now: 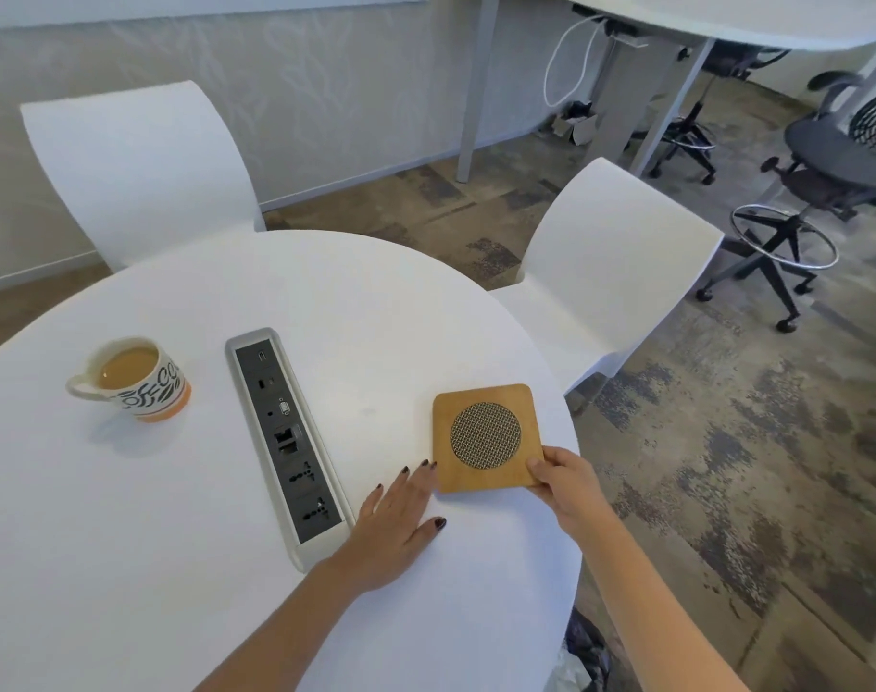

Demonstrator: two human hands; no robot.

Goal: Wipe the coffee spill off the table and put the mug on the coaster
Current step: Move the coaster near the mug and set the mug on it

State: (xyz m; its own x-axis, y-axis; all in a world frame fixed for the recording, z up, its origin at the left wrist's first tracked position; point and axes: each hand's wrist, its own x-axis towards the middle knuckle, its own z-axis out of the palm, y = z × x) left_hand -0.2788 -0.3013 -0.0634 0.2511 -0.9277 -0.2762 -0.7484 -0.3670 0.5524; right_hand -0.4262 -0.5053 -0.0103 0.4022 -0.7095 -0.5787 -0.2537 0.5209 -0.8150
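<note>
A cream mug (141, 379) with black lettering and an orange base stands upright at the left of the round white table (126, 566); it is full of milky coffee. A square wooden coaster (486, 437) with a round woven inset lies near the table's right edge. My right hand (563, 484) pinches the coaster's near right corner, thumb on top. My left hand (398, 521) lies flat on the table, fingers spread, fingertips touching the coaster's near left corner. I see no coffee spill on the tabletop.
A grey power and data socket strip (288, 434) is set into the table between mug and coaster. Two white chairs (141, 162) (621, 272) stand at the far side. Dark office chairs (825, 167) and another desk are further right on the carpet.
</note>
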